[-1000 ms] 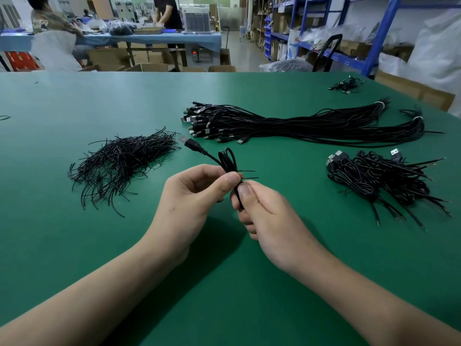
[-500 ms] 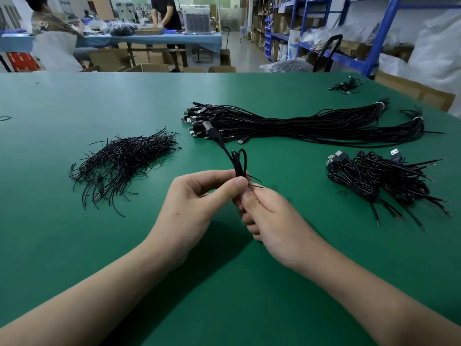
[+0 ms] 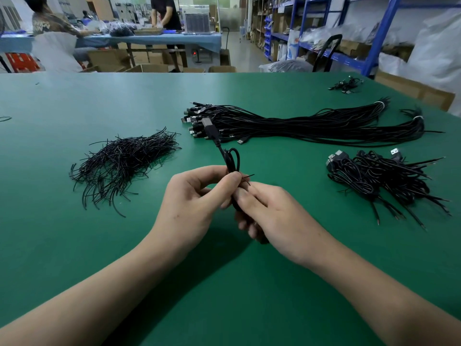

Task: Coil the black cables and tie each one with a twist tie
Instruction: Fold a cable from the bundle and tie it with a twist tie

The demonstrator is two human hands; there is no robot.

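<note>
Black coiled cable [image 3: 233,159] pinched between our left hand [image 3: 192,208] and right hand [image 3: 269,216], both clamped on it; twist tie [image 3: 248,175] ends poke out beside left thumb. Risk: we ease grip mid-twist, coil springs open.

The left hand [image 3: 189,203] and right hand [image 3: 277,218] are bare. Both forearms [image 3: 104,288] are bare too, all 2 uncovered. Visible fingernails [image 3: 241,195] are short and plain.

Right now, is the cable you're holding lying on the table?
No, the left hand and right hand hold the cable up off the table.
</note>
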